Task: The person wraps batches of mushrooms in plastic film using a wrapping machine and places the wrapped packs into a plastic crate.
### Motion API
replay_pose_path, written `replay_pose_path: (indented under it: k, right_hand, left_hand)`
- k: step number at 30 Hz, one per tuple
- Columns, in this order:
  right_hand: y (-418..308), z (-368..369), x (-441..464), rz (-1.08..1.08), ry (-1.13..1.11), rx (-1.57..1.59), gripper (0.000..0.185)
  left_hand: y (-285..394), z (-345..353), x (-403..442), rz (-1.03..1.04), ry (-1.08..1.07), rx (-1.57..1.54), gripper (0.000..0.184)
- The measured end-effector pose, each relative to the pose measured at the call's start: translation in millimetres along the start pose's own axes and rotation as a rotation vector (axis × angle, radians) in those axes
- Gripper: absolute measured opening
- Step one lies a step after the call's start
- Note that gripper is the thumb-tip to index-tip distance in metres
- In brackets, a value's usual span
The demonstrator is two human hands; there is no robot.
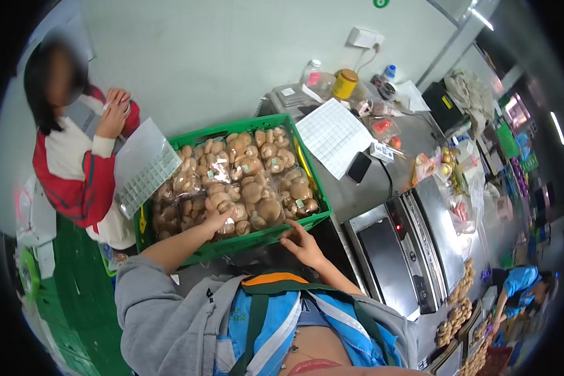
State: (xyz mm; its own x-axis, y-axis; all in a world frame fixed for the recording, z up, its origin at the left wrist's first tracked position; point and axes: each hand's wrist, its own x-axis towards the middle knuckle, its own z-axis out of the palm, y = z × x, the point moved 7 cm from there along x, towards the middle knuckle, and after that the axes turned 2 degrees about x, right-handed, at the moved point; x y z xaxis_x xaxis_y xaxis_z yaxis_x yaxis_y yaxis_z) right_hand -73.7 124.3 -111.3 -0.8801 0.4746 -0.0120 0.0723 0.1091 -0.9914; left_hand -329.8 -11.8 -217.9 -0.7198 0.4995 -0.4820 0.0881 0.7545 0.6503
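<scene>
A green plastic crate (257, 237) in front of me is filled with clear bags of brown mushrooms (252, 164). My left hand (217, 219) reaches over the crate's near side and grips a mushroom pack (239, 213) at the front; some of its fingers are hidden behind the mushrooms. At the crate's near right rim is my right hand (304, 248), its fingers apart and holding nothing. Its fingertips are close to the rim; whether they touch it I cannot tell.
At left stands a person (75, 156) with a sheet of labels (147, 169). Right of the crate, a metal table (332, 188) bears a paper form (334, 138), a phone (358, 167) and jars. A wrapping machine (398, 244) is nearer me. Another person (521, 288) works far right.
</scene>
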Motion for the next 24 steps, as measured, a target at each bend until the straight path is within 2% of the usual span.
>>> replay_pose_path:
  k: [2,3,4,6,7,8,9,11,12,14,17,20,21,22,23,24]
  right_hand:
    - [7.4,-18.4,-16.8,0.114,0.089,-0.056,0.051]
    - [9.2,-30.9,-27.4,0.120,0.154,-0.046,0.051]
    - [11.8,-40.9,-40.9,0.136,0.191,-0.080,0.050]
    - [11.9,-63.0,-70.3,0.224,0.333,-0.153,0.052]
    - [19.5,-72.9,-85.9,0.233,0.427,-0.177,0.054]
    - [17.6,-79.7,-101.3,0.253,0.536,-0.152,0.053]
    - [14.0,-85.2,-117.0,0.275,0.642,-0.132,0.052]
    - [13.2,-93.6,-144.3,0.285,0.696,-0.095,0.053]
    - [13.4,-100.3,-155.5,0.276,0.741,-0.100,0.052]
    - [15.0,-115.4,-187.9,0.242,0.814,-0.096,0.048]
    - [9.9,-145.6,-265.8,0.092,1.084,-0.162,0.040]
    - [22.0,-178.9,-384.6,0.143,1.424,-0.010,0.036]
    - [29.1,-192.9,-431.9,0.078,1.561,0.072,0.035]
    - [41.7,-208.4,-480.0,0.025,1.671,0.252,0.035]
    - [78.6,-227.5,-536.9,0.074,1.770,0.233,0.036]
    - [82.5,-243.7,-588.3,0.104,1.876,0.242,0.037]
  left_hand:
    - [-5.7,-10.5,2.9,0.073,-0.163,-0.186,0.109]
    - [-17.4,-26.4,23.3,0.228,0.068,0.234,0.099]
    - [15.1,-54.3,-5.1,0.572,0.344,0.360,0.088]
    - [81.0,-81.1,-60.9,0.932,0.639,0.277,0.074]
    - [111.4,-78.3,-77.2,0.941,0.609,0.187,0.068]
    - [152.6,-63.7,-100.3,0.981,0.477,0.049,0.061]
    - [174.4,-35.5,-102.9,1.131,0.366,-0.041,0.050]
    - [221.5,46.1,-120.3,1.196,-0.140,-0.186,0.037]
    - [249.1,82.5,-143.4,1.325,-0.238,-0.193,0.031]
    - [292.2,148.1,-199.3,1.543,-0.380,-0.135,0.020]
    - [335.0,213.2,-299.5,1.712,-0.611,-0.315,0.017]
    - [338.2,298.1,-377.6,1.717,-0.941,-0.239,0.010]
    - [333.8,329.9,-400.9,1.729,-1.027,-0.164,0.010]
    - [327.6,358.1,-421.5,1.796,-1.041,-0.112,0.009]
    - [319.8,385.2,-439.5,1.861,-1.050,-0.055,0.008]
    - [315.4,409.4,-457.0,1.878,-1.046,-0.047,0.007]
